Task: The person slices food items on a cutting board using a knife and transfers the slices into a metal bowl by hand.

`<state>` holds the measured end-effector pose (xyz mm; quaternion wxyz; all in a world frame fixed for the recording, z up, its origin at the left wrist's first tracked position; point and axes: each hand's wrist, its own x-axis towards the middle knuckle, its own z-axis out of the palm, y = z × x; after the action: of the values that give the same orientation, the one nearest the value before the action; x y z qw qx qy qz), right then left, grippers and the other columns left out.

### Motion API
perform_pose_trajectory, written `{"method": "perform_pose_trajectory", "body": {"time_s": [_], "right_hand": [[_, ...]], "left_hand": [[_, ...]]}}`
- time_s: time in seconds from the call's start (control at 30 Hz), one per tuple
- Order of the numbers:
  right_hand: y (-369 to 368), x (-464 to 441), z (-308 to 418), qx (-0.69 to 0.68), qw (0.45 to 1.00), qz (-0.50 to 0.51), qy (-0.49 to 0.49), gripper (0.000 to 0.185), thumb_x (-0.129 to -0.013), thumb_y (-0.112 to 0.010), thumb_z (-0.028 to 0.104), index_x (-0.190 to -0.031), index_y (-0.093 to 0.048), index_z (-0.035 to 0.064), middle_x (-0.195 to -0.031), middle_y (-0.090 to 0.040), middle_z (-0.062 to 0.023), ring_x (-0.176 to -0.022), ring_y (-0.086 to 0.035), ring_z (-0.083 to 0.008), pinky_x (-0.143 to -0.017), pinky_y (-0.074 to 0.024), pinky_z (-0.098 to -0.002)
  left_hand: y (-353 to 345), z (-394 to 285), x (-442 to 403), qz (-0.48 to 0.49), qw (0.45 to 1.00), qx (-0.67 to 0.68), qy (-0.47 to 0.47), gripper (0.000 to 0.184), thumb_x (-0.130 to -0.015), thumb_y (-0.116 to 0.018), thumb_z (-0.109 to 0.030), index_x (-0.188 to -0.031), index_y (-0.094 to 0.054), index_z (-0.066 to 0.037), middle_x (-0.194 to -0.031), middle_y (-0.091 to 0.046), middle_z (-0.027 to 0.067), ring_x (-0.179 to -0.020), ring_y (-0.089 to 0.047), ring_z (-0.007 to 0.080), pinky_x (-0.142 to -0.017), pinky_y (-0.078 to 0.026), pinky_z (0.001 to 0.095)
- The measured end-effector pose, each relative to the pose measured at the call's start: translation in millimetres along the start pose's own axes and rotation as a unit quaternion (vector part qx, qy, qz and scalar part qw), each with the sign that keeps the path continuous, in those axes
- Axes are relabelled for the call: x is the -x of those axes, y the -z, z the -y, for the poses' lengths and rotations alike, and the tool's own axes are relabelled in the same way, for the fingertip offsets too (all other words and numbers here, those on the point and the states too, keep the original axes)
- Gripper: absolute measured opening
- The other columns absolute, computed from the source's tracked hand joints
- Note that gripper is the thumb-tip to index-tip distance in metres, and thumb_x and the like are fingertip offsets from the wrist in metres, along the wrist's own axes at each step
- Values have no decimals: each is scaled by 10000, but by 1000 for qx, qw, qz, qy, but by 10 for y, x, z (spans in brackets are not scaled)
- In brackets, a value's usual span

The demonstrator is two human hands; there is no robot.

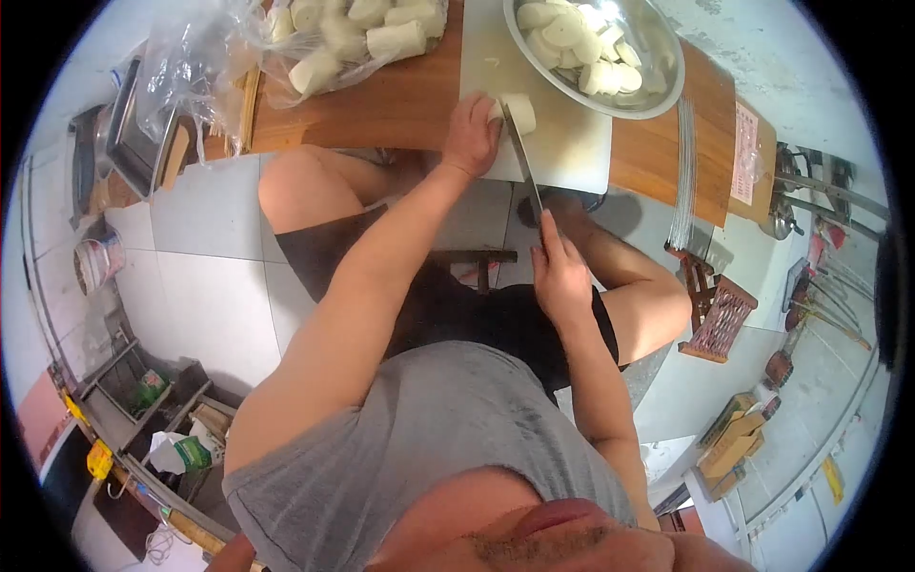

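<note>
While left grip [470,136] steadies a chunk [519,113] — right grip [562,276] holding a knife [525,162] — a bowl [660,80] overlaps the board [562,153].

Right hand [562,278] clenched — left hand [470,136] outstretched, perhaps curled

A creamy-white, roughly cylindrical vegetable chunk [520,113] lies on a pale cutting board [572,160]. A long-bladed knife [525,163] slants across its left part, tip end at the chunk, handle past the board's near edge; the cut's depth is unclear.
</note>
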<state>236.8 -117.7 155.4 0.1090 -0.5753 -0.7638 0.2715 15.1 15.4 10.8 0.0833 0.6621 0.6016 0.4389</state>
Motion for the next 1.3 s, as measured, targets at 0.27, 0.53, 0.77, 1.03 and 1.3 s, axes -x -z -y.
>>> {"method": "perform_pose_trajectory", "body": {"time_s": [0.27, 0.53, 0.77, 1.03, 1.3], "right_hand": [[297, -63, 25, -32, 998, -40, -22, 553, -949, -628, 151, -1481, -477, 160, -1017, -677, -194, -889, -666, -420, -774, -551, -506], [297, -203, -7, -38, 998, -57, -16, 548, -946, -633, 157, -1474, -488, 165, -989, -672, -186, -861, -669, -410, -752, -556, -502], [285, -239, -4, -20, 999, -36, -4, 558, -941, -640, 177, -1478, -493, 209, -973, -669, -175, -842, -675, -400, -743, -559, -504], [244, -240, -20, -7, 1000, -23, -16, 559, -948, -632, 193, -1487, -486, 223, -952, -656, -170, -813, -671, -402, -734, -556, -510], [262, -233, 4, -15, 1000, -23, -12, 564, -946, -629, 190, -1488, -482, 243, -919, -638, -162, -822, -667, -396, -712, -552, -514]], "left_hand": [[179, -141, -235, 90, 994, -37, -41, 703, -787, -822, -337, -1341, -519, -26, -1407, -509, 200, -1258, -517, 405, -1043, -443, 476], [169, -94, -289, 128, 991, -36, -26, 680, -741, -842, -396, -1253, -598, -21, -1312, -607, 180, -1202, -571, 379, -1014, -476, 450], [206, -91, -279, 141, 990, -14, -25, 629, -749, -852, -337, -1251, -612, -42, -1310, -602, 173, -1203, -570, 380, -1025, -468, 454], [230, -223, -330, 43, 991, -58, -109, 480, -783, -815, -250, -1186, -643, -55, -1254, -632, 163, -1116, -611, 374, -943, -503, 449], [66, -112, -297, 30, 995, 12, -89, 354, -761, -802, -176, -1058, -640, -71, -1128, -664, 141, -971, -640, 379, -808, -520, 467]]}}
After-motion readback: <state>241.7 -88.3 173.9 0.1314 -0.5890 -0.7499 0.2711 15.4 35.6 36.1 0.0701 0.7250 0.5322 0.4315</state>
